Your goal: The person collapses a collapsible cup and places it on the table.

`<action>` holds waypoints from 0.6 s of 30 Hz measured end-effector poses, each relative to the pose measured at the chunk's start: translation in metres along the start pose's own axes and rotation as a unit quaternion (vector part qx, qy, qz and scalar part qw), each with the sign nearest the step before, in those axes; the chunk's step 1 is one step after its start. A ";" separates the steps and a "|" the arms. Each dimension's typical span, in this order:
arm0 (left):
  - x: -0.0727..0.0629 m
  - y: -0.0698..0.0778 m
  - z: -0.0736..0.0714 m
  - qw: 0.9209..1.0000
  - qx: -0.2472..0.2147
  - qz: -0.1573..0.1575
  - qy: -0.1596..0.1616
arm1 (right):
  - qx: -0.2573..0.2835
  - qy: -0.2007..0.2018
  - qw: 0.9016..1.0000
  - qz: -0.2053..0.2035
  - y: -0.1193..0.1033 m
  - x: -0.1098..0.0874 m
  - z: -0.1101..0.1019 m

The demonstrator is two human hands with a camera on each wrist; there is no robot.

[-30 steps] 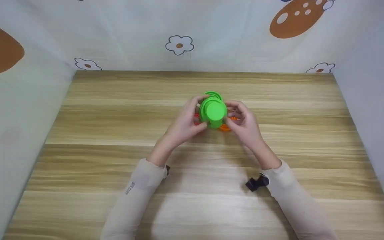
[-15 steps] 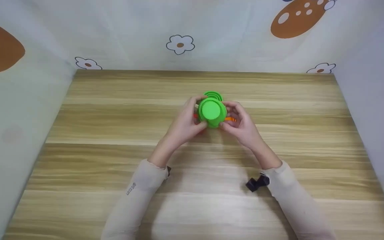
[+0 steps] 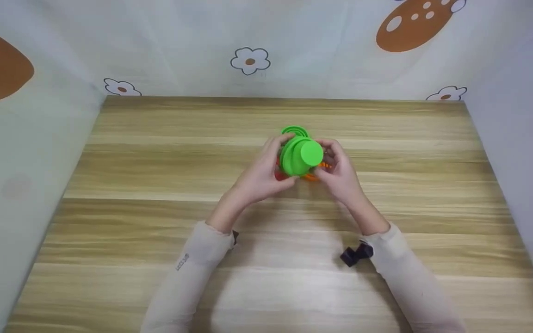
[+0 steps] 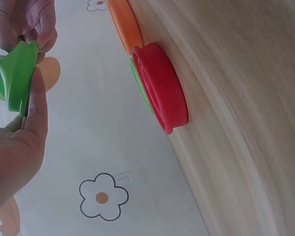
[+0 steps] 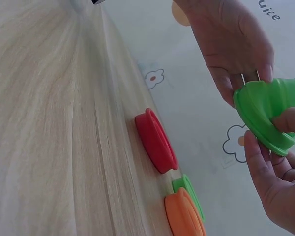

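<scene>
Both hands hold a green collapsible cup (image 3: 311,153) above the table, its round base facing up and tilted toward the right in the head view. My left hand (image 3: 262,173) grips the wide rim from the left, fingers at the far side and thumb at the near side. My right hand (image 3: 344,170) holds the cup from the right; in the right wrist view its thumb presses into the stepped wall (image 5: 265,110). Below the cup sit a red collapsed cup (image 4: 173,93), an orange one (image 5: 184,214) and another green one (image 3: 294,130), partly covered by hands and cup in the head view.
The wood-grain table (image 3: 155,175) has a printed white cloth (image 3: 322,60) rising behind it and more cloth at both sides. Black wrist camera mounts (image 3: 356,254) sit at the sleeves, low over the table.
The held cup first tipped back to show its base straight up, then leaned over to the right. Both hands shifted slightly around its rim; the collapsed cups below stayed in place.
</scene>
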State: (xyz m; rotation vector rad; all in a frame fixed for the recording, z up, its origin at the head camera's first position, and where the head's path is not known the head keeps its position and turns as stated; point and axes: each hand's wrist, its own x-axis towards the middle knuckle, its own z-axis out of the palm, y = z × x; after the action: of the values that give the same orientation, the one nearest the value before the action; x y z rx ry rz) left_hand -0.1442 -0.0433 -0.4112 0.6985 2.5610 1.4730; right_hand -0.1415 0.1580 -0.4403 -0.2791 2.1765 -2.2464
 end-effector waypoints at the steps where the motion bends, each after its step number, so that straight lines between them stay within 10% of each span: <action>1: 0.000 0.000 0.000 1.000 0.001 0.001 0.004 | -0.001 0.002 1.000 0.000 0.000 0.000 0.000; 9: 0.001 -0.001 -0.004 0.998 -0.068 -0.010 -0.008 | 0.000 0.009 1.000 -0.005 0.000 0.000 0.000; 18: 0.002 -0.004 -0.009 0.973 -0.221 -0.057 -0.024 | 0.008 0.007 1.000 -0.018 -0.001 -0.001 -0.002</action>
State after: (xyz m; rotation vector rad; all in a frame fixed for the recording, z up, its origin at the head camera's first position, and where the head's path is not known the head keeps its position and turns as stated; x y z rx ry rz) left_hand -0.1501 -0.0512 -0.4099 0.5035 2.0828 1.8648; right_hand -0.1410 0.1602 -0.4391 -0.3056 2.1774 -2.2910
